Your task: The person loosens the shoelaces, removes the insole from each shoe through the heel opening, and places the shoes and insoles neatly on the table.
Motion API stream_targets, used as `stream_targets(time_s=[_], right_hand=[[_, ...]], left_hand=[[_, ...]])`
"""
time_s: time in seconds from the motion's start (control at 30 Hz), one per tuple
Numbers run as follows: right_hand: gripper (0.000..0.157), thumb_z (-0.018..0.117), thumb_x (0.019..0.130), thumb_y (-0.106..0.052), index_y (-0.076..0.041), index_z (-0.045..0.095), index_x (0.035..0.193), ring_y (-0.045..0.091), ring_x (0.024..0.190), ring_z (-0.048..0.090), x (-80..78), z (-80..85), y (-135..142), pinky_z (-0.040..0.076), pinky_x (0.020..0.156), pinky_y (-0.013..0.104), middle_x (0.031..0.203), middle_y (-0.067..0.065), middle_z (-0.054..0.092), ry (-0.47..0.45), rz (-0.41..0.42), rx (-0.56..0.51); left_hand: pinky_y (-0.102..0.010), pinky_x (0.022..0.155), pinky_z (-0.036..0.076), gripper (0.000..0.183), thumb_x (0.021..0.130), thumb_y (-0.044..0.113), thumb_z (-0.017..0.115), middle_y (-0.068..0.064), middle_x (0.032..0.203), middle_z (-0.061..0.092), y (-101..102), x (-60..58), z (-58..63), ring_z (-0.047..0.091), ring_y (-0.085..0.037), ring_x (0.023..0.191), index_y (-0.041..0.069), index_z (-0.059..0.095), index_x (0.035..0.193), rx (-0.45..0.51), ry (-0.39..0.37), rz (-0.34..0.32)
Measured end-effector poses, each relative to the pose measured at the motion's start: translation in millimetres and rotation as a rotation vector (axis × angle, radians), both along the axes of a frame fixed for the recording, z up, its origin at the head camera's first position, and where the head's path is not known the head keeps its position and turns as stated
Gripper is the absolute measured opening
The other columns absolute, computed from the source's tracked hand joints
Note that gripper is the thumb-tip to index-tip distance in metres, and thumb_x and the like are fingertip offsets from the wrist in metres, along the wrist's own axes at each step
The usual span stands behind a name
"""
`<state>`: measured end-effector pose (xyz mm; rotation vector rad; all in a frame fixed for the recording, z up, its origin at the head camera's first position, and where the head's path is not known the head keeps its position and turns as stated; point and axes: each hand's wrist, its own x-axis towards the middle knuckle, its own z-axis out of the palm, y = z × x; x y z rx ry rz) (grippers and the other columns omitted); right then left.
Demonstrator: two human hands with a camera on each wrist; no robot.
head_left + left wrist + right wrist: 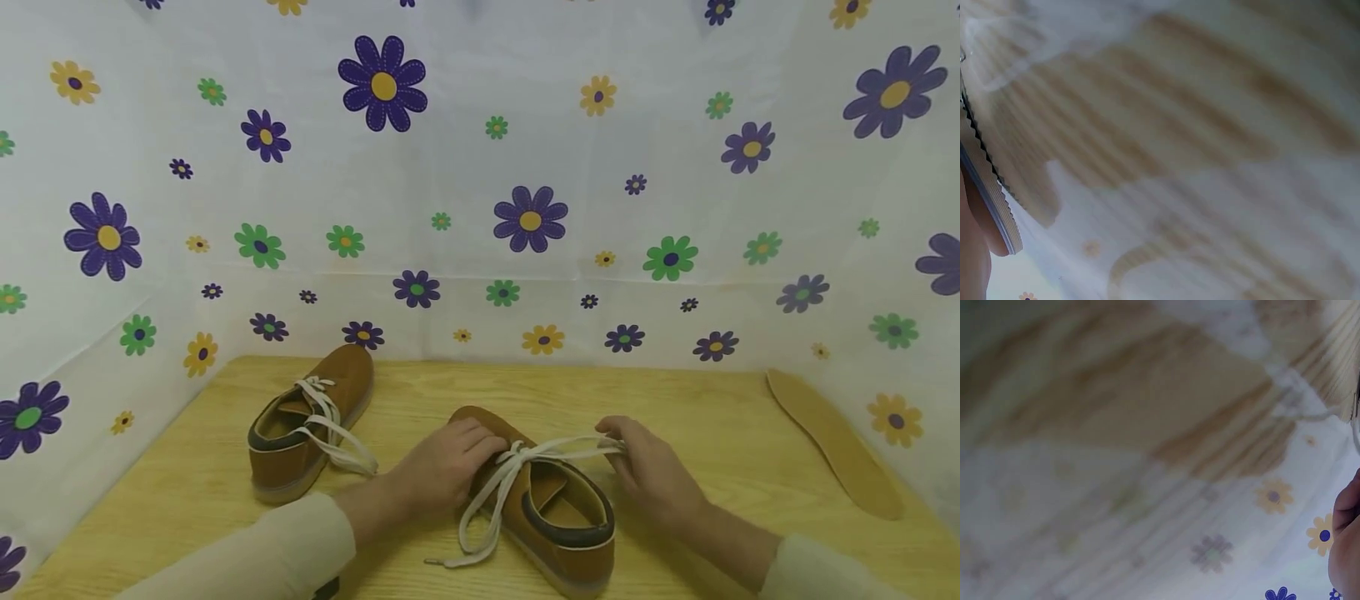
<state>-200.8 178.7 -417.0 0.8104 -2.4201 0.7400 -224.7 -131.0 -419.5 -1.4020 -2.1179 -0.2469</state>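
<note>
A brown lace-up shoe stands on the table in the head view, toe pointing away and to the left, heel near me. Its white shoelace is crossed at the throat; one strand loops down to the left, its tip on the tabletop. My left hand grips the front of this shoe from the left, fingertips near the lace crossing. On the other side, my right hand pinches a lace strand stretched out to the right. The left wrist view catches the ridged sole edge; most of the shoe is outside it.
A second brown shoe with white laces stands at the left, toe toward the back. A tan insole lies at the table's right side. Flower-printed white sheeting encloses the wooden table at the back and sides.
</note>
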Motion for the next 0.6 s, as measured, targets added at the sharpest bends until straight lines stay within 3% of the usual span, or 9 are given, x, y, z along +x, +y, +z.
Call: stream_targets(time_s=[0.07,0.17,0.23,0.3,0.43,0.47,0.53,0.6], right_hand=[[0.045,0.076,0.079,0.011,-0.003,0.058,0.118,0.017,0.087,0.068,-1.5,-2.5,-0.8,0.059,0.075,0.026,0.105,0.008,0.066,0.082,0.021,0.015],[0.059,0.081,0.070,0.015,-0.001,0.056,0.121,0.011,0.082,0.063,-3.2,-4.4,-1.4,0.056,0.073,0.017,0.113,0.011,0.058,0.158,0.083,0.011],[0.055,0.078,0.070,0.017,0.002,0.053,0.118,0.009,0.078,0.057,-4.3,-4.5,-1.6,0.054,0.069,0.016,0.117,0.014,0.053,0.215,0.120,0.005],[0.044,0.072,0.075,0.014,0.001,0.052,0.112,0.012,0.083,0.056,-5.0,-4.0,-1.6,0.054,0.068,0.019,0.120,0.018,0.049,0.272,0.141,0.002],[0.007,0.056,0.092,-0.008,-0.007,0.055,0.099,0.023,0.100,0.056,-4.9,-2.9,-2.2,0.055,0.072,0.029,0.121,0.017,0.050,0.319,0.163,0.029],[0.007,0.052,0.098,-0.014,-0.009,0.056,0.099,0.024,0.104,0.054,-4.6,-2.9,-2.6,0.053,0.075,0.030,0.120,0.015,0.052,0.314,0.170,0.041],[0.023,0.043,0.105,-0.025,-0.012,0.060,0.099,0.022,0.106,0.053,-4.4,-3.4,-3.3,0.049,0.080,0.028,0.116,0.010,0.054,0.304,0.191,0.055],[0.030,0.041,0.108,-0.029,-0.011,0.064,0.100,0.020,0.102,0.052,-5.0,-3.8,-4.1,0.044,0.084,0.027,0.109,0.005,0.057,0.312,0.221,0.047]], left_hand=[[-0.028,0.087,0.053,0.030,0.084,-0.003,0.058,-0.003,0.103,0.067,0.6,0.2,-0.6,0.062,-0.016,0.094,0.003,0.064,0.113,0.000,0.012,0.008],[-0.028,0.084,0.052,0.024,0.089,0.000,0.053,-0.002,0.099,0.066,0.8,0.1,-1.9,0.061,-0.016,0.091,0.005,0.066,0.109,0.004,0.049,0.003],[-0.027,0.082,0.052,0.023,0.093,0.004,0.048,-0.001,0.096,0.066,0.6,0.4,-2.2,0.060,-0.015,0.089,0.006,0.066,0.107,0.005,0.073,0.001],[-0.026,0.080,0.051,0.025,0.098,0.009,0.043,0.000,0.095,0.066,0.4,0.9,-1.9,0.060,-0.014,0.086,0.007,0.067,0.106,0.008,0.097,-0.004],[-0.029,0.083,0.052,0.033,0.104,0.022,0.036,-0.002,0.101,0.065,0.5,2.3,-0.9,0.061,-0.015,0.091,0.007,0.064,0.108,0.026,0.081,-0.013],[-0.030,0.085,0.052,0.035,0.105,0.025,0.034,-0.004,0.105,0.064,0.5,2.4,-0.8,0.061,-0.016,0.095,0.007,0.063,0.111,0.029,0.068,-0.010],[-0.034,0.091,0.051,0.040,0.106,0.033,0.031,-0.008,0.113,0.061,0.7,2.6,-0.9,0.060,-0.019,0.102,0.006,0.059,0.118,0.031,0.036,-0.006],[-0.037,0.095,0.050,0.050,0.105,0.041,0.027,-0.012,0.121,0.057,0.9,2.6,-1.6,0.058,-0.021,0.107,0.004,0.055,0.126,0.024,0.005,0.003]])
